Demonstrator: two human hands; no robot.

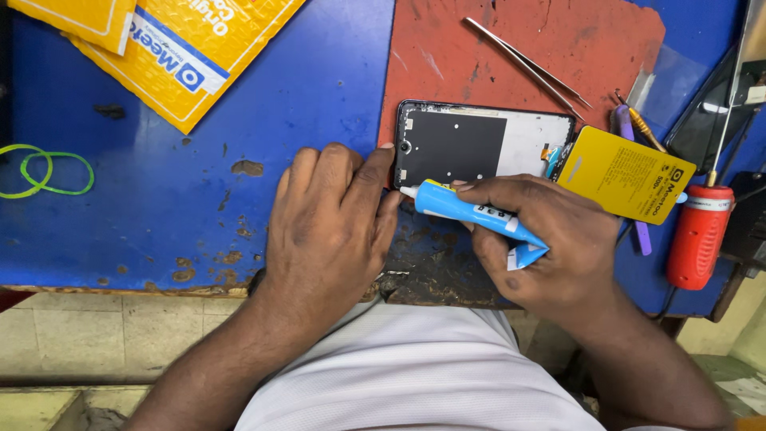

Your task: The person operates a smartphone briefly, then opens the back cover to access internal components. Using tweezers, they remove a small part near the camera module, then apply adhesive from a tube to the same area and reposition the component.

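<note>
Glue tube (pixel 479 217), blue body with white nozzle: held in the right hand (pixel 550 247), whose fingers (pixel 495 191) are closed around the barrel while the crimped tail pokes out by the heel of the palm. Long axis runs at a slant, tail low and toward the person, nozzle up and away to the left; the tip sits at the near edge of the phone frame (pixel 483 146), close to its camera-hole corner.

Left hand (pixel 331 219): lies flat, palm down, fingers together and curled slightly, holding nothing; its thumb side presses against the left end of the phone frame, steadying it.

Phone frame: black, opened, inner face up, long axis lying left to right on a red mat (pixel 447 64) laid on the blue desk (pixel 159 199). A yellow card (pixel 626 174) overlaps its right end.

Handling note, as a judgement: a thin, even bead looks best served by gentle pressure from the tail end, with the nozzle kept low along the rim and the frame pinned still.

Beyond the phone frame: tweezers (pixel 527 64) behind it; a red-handled tool (pixel 698 235) to its right; yellow padded envelopes (pixel 183 48) far to its left and behind; green rubber bands (pixel 44 172) far left.
</note>
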